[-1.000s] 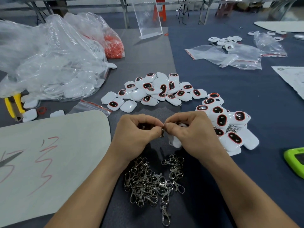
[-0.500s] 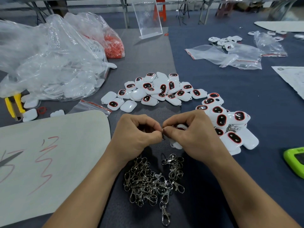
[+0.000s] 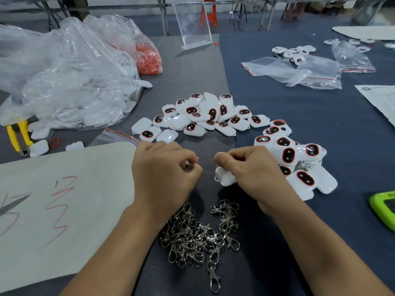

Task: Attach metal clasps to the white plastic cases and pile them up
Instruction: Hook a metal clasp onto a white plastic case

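Observation:
My left hand [image 3: 163, 171] is curled around a small metal clasp [image 3: 189, 164], only a glint of which shows between the fingers. My right hand [image 3: 254, 169] grips a white plastic case [image 3: 223, 177], its end poking out below the thumb. The two hands are a short gap apart. A heap of loose metal clasps [image 3: 198, 233] lies just below the hands. A spread of white cases with dark red-rimmed windows [image 3: 205, 116] lies beyond the hands, and a pile of such cases [image 3: 299, 163] sits right of my right hand.
A large clear bag of white cases [image 3: 64, 82] and a bag of orange rings [image 3: 148, 58] lie at the left. A white board with red marks [image 3: 59, 204] covers the near left. Yellow pliers [image 3: 18, 133], empty zip bags [image 3: 299, 71] and a green device [image 3: 384, 208] are around.
My hands were pinched together at the clasp; now they have drawn apart, the left keeping the clasp and the right keeping the white case.

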Demonstrator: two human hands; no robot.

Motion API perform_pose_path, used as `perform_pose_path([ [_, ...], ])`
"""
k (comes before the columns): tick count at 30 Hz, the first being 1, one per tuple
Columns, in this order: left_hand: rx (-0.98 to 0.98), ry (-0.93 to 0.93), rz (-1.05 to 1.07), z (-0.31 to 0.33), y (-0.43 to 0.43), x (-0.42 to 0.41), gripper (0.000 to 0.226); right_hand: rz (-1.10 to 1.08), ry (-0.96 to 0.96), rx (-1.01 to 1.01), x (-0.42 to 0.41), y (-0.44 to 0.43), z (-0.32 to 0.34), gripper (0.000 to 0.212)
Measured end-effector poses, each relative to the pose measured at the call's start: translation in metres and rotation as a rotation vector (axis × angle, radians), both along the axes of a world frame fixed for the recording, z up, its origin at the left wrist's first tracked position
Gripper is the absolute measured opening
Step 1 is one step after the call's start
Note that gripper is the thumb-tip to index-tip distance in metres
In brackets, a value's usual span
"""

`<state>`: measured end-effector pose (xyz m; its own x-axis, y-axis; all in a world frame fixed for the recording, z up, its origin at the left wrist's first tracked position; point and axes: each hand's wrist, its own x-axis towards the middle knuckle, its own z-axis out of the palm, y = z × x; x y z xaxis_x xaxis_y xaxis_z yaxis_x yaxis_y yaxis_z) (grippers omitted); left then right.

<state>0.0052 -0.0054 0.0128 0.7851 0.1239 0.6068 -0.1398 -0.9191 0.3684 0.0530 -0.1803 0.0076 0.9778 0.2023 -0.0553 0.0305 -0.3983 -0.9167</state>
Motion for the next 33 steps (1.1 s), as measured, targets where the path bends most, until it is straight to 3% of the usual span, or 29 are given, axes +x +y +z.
perform_pose_path([
  [3,0.206,0.112,-0.077,-0.003,-0.007,0.001,0.003,-0.019,0.16,0.224,0.003,-0.002,0.003,0.017],
  [5,0.205,0.23,-0.109,-0.005,-0.014,0.001,0.008,-0.019,0.196,0.308,0.003,-0.002,0.006,0.008],
  [6,0.168,0.274,-0.113,-0.005,-0.016,0.001,0.009,-0.012,0.185,0.309,0.003,-0.003,0.006,0.014],
  [11,-0.116,0.375,-0.193,-0.006,-0.01,0.004,0.009,0.017,-0.008,0.055,0.003,-0.003,0.003,0.03],
  [21,-0.162,0.379,-0.215,-0.007,-0.008,0.005,0.011,0.061,-0.156,-0.128,0.0,-0.006,0.002,0.024],
  [26,-0.207,0.391,-0.22,-0.01,-0.005,0.007,0.011,0.032,-0.22,-0.104,-0.001,-0.005,0.003,0.023],
  [33,-0.221,0.403,-0.235,-0.011,-0.003,0.006,0.012,0.087,-0.154,-0.067,0.001,-0.006,0.002,0.021],
])
